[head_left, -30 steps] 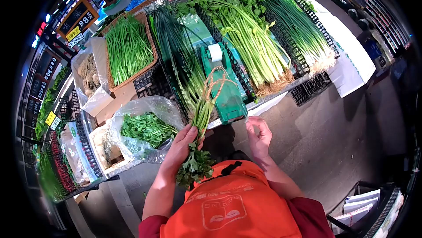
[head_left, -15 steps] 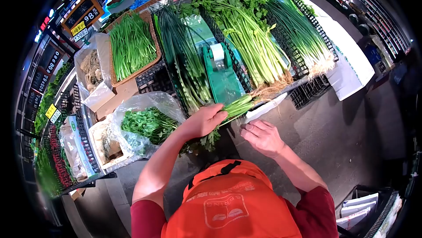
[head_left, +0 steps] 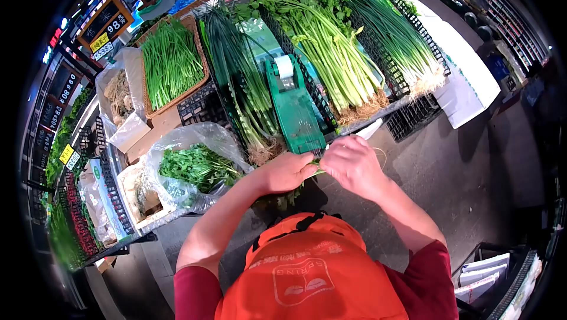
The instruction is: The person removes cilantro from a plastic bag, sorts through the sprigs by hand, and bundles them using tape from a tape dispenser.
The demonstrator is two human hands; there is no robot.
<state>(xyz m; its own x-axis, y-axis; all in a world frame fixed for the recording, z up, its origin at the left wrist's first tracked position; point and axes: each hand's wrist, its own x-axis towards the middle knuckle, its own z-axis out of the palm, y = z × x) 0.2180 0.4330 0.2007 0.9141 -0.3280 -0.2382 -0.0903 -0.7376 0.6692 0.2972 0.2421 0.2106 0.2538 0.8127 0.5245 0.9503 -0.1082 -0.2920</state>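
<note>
At twelve o'clock the green tape dispenser [head_left: 297,110] is sitting beyond the bunch of greens [head_left: 319,169], its stems emerging at three o'clock from the left hand's [head_left: 287,173] closed grip; the right hand [head_left: 355,166] is arching over them, knuckles up, its hold hidden.

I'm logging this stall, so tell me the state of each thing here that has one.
Bunch, held, mostly hidden
Left grip, closed around the bunch
Right grip, curled at the bunch, hold unclear
Tape dispenser, loaded with a tape roll
Plastic bag, open, leafy greens inside
Basket, filled with long greens
Apron, worn
</note>
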